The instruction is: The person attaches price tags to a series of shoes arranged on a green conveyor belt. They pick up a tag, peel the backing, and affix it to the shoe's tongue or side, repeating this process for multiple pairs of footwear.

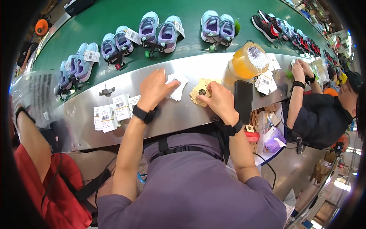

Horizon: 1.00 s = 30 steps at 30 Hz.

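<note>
The green conveyor belt (114, 15) carries pairs of lilac-and-blue shoes (158, 30) past the steel bench (171, 114); at the bench's far edge, mid-length, the left hand (154, 89) lies flat, fingers pressed on a few white paper slips (178, 91); the right hand (219, 101) pinches a fanned stack of tan hang tags (200, 91) just beside them. Peeling one tag cleanly likely calls for the thumb to slide the top card while the stack stays squared; the slips should be kept pinned. Both palms hide what lies under them; tag print is too small to make out; the black phone (243, 100) is partly covered by the wrist.
</note>
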Each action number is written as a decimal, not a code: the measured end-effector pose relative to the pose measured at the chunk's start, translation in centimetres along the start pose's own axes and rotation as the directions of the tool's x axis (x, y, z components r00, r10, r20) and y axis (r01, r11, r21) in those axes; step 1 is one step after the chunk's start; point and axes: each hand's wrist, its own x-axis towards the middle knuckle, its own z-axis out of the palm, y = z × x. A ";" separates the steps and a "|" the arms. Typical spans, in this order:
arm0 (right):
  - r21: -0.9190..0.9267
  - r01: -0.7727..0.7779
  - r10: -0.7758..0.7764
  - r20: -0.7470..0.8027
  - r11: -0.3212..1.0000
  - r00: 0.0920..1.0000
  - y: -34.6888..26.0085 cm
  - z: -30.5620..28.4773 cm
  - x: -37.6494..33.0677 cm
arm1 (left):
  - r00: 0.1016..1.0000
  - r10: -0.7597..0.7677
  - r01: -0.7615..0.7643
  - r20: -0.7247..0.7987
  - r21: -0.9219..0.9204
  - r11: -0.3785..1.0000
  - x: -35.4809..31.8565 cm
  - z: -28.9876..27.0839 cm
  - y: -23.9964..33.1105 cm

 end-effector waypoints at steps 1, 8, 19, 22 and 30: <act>0.060 -0.055 0.053 0.028 0.997 0.998 0.3 0.0 0.1 | 1.000 -0.005 0.005 0.012 0.011 1.000 0.3 0.4 0.1; 0.338 -0.183 0.177 0.049 0.923 0.983 1.1 -1.3 -0.3 | 0.979 -0.032 0.073 0.202 -0.198 0.977 1.2 0.0 -0.4; 0.590 -0.217 0.203 0.092 0.777 0.975 3.4 -2.0 -0.6 | 0.998 -0.052 0.055 0.020 -0.225 0.973 0.3 -0.4 1.0; 0.640 -0.255 0.140 0.226 0.724 0.964 3.5 -3.3 -0.7 | 0.953 0.191 -0.001 0.236 -0.628 0.778 -0.4 -1.1 1.9; 0.905 -0.375 0.026 0.378 0.201 0.925 1.3 -4.6 -0.2 | 0.950 0.080 0.230 0.301 -0.851 0.472 -2.5 1.0 5.7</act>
